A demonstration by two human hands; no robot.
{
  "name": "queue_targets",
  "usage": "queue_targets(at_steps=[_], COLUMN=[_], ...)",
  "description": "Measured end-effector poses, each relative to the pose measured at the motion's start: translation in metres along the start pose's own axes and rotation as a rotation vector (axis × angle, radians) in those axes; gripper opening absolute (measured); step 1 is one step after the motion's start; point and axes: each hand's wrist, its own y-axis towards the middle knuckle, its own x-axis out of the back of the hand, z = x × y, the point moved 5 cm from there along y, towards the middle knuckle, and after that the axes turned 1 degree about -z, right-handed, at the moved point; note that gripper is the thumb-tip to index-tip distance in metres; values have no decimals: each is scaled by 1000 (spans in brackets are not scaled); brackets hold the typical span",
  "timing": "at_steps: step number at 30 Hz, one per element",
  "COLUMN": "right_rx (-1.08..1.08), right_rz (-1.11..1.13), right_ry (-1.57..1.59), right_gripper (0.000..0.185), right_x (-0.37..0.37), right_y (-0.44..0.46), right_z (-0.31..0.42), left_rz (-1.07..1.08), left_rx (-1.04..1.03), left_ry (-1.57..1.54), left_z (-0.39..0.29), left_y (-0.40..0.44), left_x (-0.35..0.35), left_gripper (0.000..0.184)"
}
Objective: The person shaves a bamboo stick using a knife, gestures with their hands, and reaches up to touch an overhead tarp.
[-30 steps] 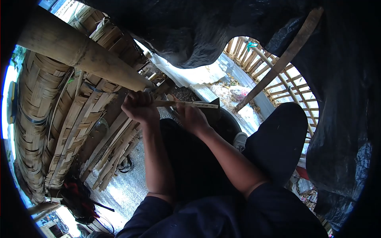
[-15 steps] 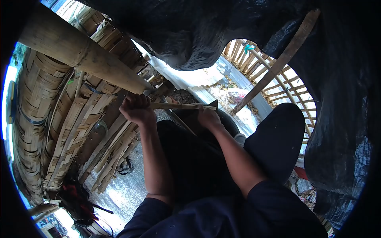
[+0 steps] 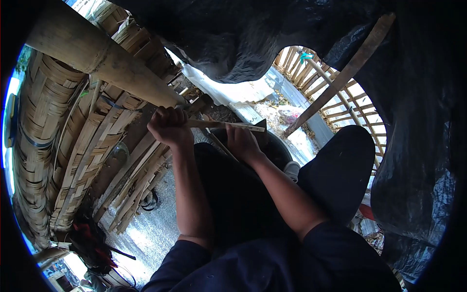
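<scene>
A pale, narrow wooden strip (image 3: 206,124) lies nearly level in front of me, above my dark-clothed legs. My left hand (image 3: 169,125) is wrapped in a fist round its left end. Toward its right part, my right hand (image 3: 240,141) holds the strip in closed fingers, with the strip's tip showing beyond them. Under and behind the right hand is a dark, round container (image 3: 281,152), partly hidden by the hand and legs. A dark, pointed flat piece (image 3: 261,125) shows just beyond the strip's tip.
A thick bamboo pole (image 3: 114,61) slants in from the upper left over rolled woven bamboo (image 3: 36,141). Split bamboo pieces (image 3: 134,187) lie left of my left forearm. Black plastic sheeting (image 3: 413,131) hangs above and at right, near a slanting wooden slat (image 3: 340,80) and a bamboo lattice (image 3: 350,107).
My right hand slid right along the strip to near its tip, then came back left. My left hand has stayed closed on the left end, with little movement.
</scene>
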Motion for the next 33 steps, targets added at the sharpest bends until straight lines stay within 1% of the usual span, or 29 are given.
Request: queue_targets(at_steps=[1,2,4,5,7,8,10,11,12,13,14,16,17,18,20,21,22,23,24,26,27,28,29,30,32,33], right_rx=[108,107,-403,-404,-188,-186,108,101,-27,-154,-153,-279,-191,-192,165,158,-149,-455,-454,-408,-233,-232,-120,-11,-318,-498], right_rz=[-133,-138,15,10,99,102,4,12,37,57,48,-4,45,47,-136,-128,-44,40,30,-66,-67,-66,-3,66,22,28], right_ry=[-48,-51,-78,-72,-9,-10,101,99,-83,-262,-260,-173,-54,-54,104,101,29,-42,-41,-89,-67,-70,-82,-90,-161,-187], right_gripper=[55,55,57,57,54,54,58,58,56,54,54,50,52,52,58,58,59,59,59,57,55,55,54,53,48,48], right_x=[-10,-13,-1,-5,16,15,14,4,-15,-27,-34,-42,0,0,4,0,-8,-12,-11,-15,6,6,1,-5,-34,-31], right_y=[-2,-1,-2,3,13,13,7,1,1,5,11,21,15,14,5,-2,-3,-6,-1,13,12,12,10,2,-6,-16], right_z=[-11,-30,-72,-73,-8,3,25,0,-51,-86,-92,-99,-34,-20,5,-14,-62,-95,-92,-72,-25,-21,-15,-10,-96,-132], left_rz=[-20,-33,-16,-10,6,12,18,36,40,-20,-80,-21,22,19,27,19,-14,-45,-37,22,23,62,95,83,25,33], left_rx=[0,-3,4,14,14,13,-3,-15,-13,9,30,29,29,30,15,21,21,20,20,31,33,31,28,30,18,14], left_ry=[7,11,11,20,16,9,13,14,10,12,16,8,0,1,1,3,7,11,5,20,17,19,21,25,24,20], left_z=[0,0,-3,-3,-2,0,1,1,1,0,-2,0,1,2,3,1,1,0,0,1,2,3,3,1,1,1], left_y=[0,3,6,8,8,7,4,1,0,1,2,6,7,8,3,-2,-1,1,2,5,6,6,4,1,2,4], left_x=[1,-1,4,8,6,7,-2,-6,-8,-5,-2,6,9,7,-1,-1,-3,-4,-3,3,3,1,0,2,-4,-4], left_gripper=[30,31,30,30,30,30,30,29,29,30,30,30,29,29,30,30,30,30,30,31,31,31,31,31,32,32])
